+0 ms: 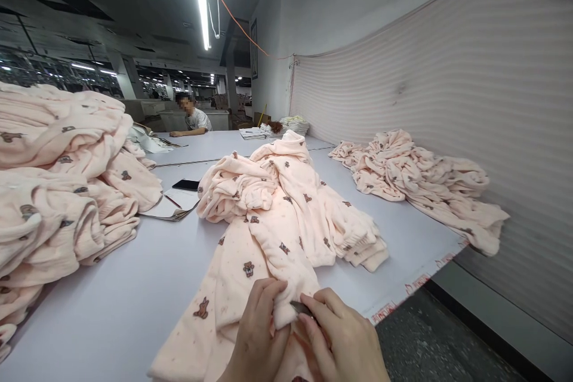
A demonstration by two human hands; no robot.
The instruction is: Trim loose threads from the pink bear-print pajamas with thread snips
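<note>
A pale pink plush garment point(268, 245) with brown bear prints lies bunched in front of me on the table. My left hand point(259, 331) is closed on a folded edge of it, thumb and fingers pinching the cloth near its lower end. My right hand point(342, 334) is closed round a small pair of thread snips point(301, 308); only the dark pointed tip shows past the fingers, right beside the pinched edge. The rest of the tool is hidden in the palm. Both hands are close together, with the tip between them.
A tall heap of like garments point(67, 191) stands left; another pile point(412, 173) lies right by the striped curtain point(439, 71). Beyond are a phone point(186, 185), a pen on a paper pad point(165, 208) and a seated person point(196, 119). The table edge point(416, 283) runs along my right.
</note>
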